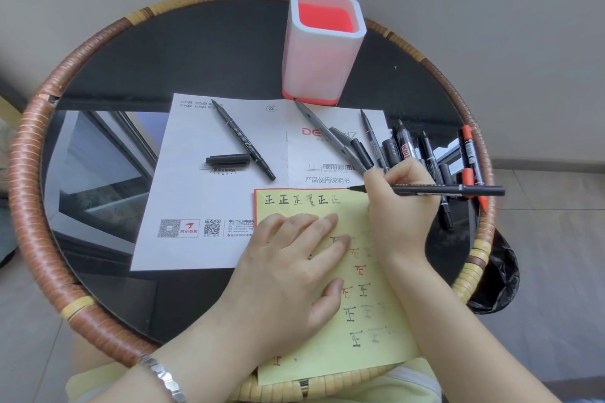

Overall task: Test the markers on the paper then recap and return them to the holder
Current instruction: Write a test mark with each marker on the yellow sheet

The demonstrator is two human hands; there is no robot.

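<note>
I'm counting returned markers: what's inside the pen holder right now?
The pen holder shows only its red interior from above; no marker pokes out. Its bottom is hidden by the walls, so I can't confirm it's empty.

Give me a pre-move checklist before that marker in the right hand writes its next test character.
1. Marker gripped in right hand: ok.
2. Marker uncapped, tip over the yellow paper: ok.
3. Left hand pressing the paper flat: ok.
4. Free space after the last character in the top row: ok.
5. Matching cap within reach: cannot tell; one loose cap lies on the white manual.
6. Holder upright and open for returns: ok.
</note>
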